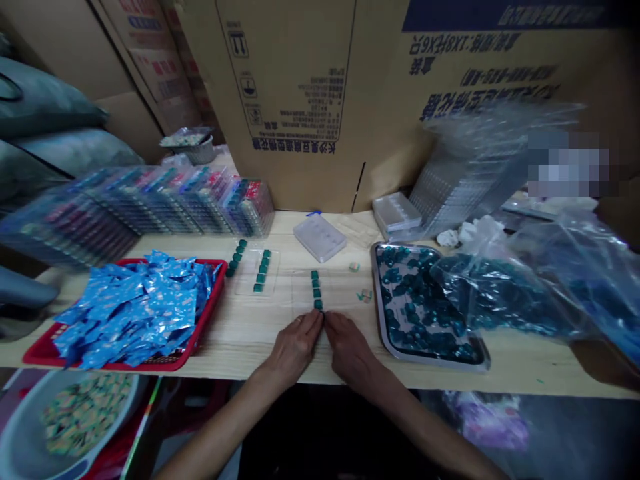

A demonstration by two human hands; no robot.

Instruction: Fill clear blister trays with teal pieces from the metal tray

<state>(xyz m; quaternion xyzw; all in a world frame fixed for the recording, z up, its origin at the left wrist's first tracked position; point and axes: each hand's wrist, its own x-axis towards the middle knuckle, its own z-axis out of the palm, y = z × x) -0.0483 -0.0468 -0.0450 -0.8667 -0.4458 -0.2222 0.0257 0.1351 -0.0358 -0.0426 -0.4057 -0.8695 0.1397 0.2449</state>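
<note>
My left hand point(295, 343) and my right hand point(350, 347) meet at the near end of a short column of small dark-green pieces point(316, 293). These shiny pieces lie in a thin clear plastic tray point(299, 287). Both hands are closed, thumbs and fingertips pinched together around one more small green piece, of which only a dark sliver shows. To the left, a second clear tray point(243, 283) bears another column of green pieces point(261, 270). A further column of green pieces point(237, 259) runs along its left edge.
A red basket point(215, 293) of blue packets point(145, 307) stands left; a metal tray point(383, 320) of green pieces, right. Bagged green pieces point(510, 293) lie beyond it. Filled clear boxes point(200, 200), a small clear box point(320, 237) and a big carton point(300, 167) are behind.
</note>
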